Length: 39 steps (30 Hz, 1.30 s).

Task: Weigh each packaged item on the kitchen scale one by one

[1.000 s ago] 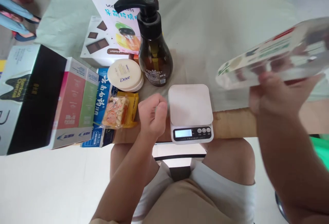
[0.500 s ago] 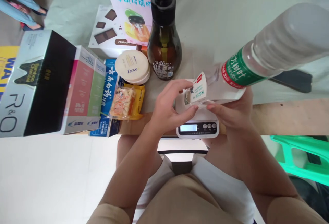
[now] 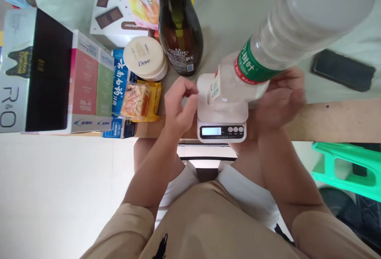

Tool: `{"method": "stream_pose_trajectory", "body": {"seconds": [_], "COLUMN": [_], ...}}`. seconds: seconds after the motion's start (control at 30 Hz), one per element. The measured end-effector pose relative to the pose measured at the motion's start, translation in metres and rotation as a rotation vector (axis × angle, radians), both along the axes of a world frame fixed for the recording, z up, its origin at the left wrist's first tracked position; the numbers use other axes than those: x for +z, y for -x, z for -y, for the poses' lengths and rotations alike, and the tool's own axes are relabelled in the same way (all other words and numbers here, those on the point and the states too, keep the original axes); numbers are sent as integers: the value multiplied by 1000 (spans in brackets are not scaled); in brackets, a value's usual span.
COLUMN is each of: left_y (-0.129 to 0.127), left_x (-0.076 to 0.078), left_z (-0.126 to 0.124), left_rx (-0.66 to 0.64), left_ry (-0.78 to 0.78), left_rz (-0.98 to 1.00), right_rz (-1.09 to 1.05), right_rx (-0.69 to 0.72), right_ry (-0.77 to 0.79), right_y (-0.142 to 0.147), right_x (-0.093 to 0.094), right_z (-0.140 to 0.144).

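1. Change: half a second ago both hands held the clear water bottle (image 3: pixel 268 48) above the scale (image 3: pixel 222 110). Now its base rests on the scale platform at frame centre, its body leaning toward the upper right of the frame.
2. Left hand (image 3: pixel 178 106): has let go; fingers loosely curled, empty, just beside the scale's left edge.
3. Right hand (image 3: pixel 279 98): blurred, fingers spread beside the bottle's lower body; contact cannot be told.
4. Judgement: the bottle appears just set down, and the display is lit.
5. Edges: the scale sits at the counter (image 3: pixel 327 120) near edge. The Dove jar (image 3: pixel 145 58), brown pump bottle (image 3: pixel 180 33) and snack packets (image 3: pixel 139 101) crowd the left; open counter lies right, up to the phone (image 3: pixel 342 70).
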State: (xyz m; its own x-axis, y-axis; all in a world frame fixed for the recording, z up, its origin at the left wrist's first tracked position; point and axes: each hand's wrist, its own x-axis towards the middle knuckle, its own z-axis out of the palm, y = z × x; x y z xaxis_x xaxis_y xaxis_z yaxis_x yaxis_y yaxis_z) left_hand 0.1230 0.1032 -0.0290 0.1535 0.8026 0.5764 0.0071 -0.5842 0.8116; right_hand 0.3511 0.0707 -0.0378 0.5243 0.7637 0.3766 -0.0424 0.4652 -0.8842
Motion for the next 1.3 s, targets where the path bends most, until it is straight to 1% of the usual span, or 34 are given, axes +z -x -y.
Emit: {"method": "stream_pose_trajectory", "body": {"seconds": [0.07,0.1,0.13,0.2,0.33,0.4,0.67,0.8,0.93,1.03,1.1,1.2,1.3], "left_y": [0,-1,-1,-3,-4,-3,1,0,0,1,2,3,2], "left_x": [2,3,3,4,4,5,13,9,3,1,1,1,2], "left_z": [6,8,11,13,12,11,12,9,8,10,12,14,15], "left_rx": [101,136,154,177,154,137,57,52,61,73,64,43,42], "left_ry": [74,105,124,138,123,139,143,104,101,140,164,136,131], "left_rz": [9,15,19,21,45,54,67,93,87,64,45,66,74], "right_rz": [-136,-185,-222,-260,-275,-258,-164,-127,-126,-140,-139,-105,-77], "right_rx": [-165,-218,-253,-279,-252,-246,-284,-268,-270,-255,-280,-303,-276], "right_ry": [52,74,96,126,157,160,126,119,98,109,131,148,125], "right_y": [-8,-10,-12,-12,-8,-8,-8,-5,-2,0,0,-1,-1], "right_x": [-5,-7,-8,-7,0,1,-3,0,1,1,2,7,16], "right_z": [-2,-4,-5,-7,-7,-6,-9,-9,-7,-6,-5,-2,4]}}
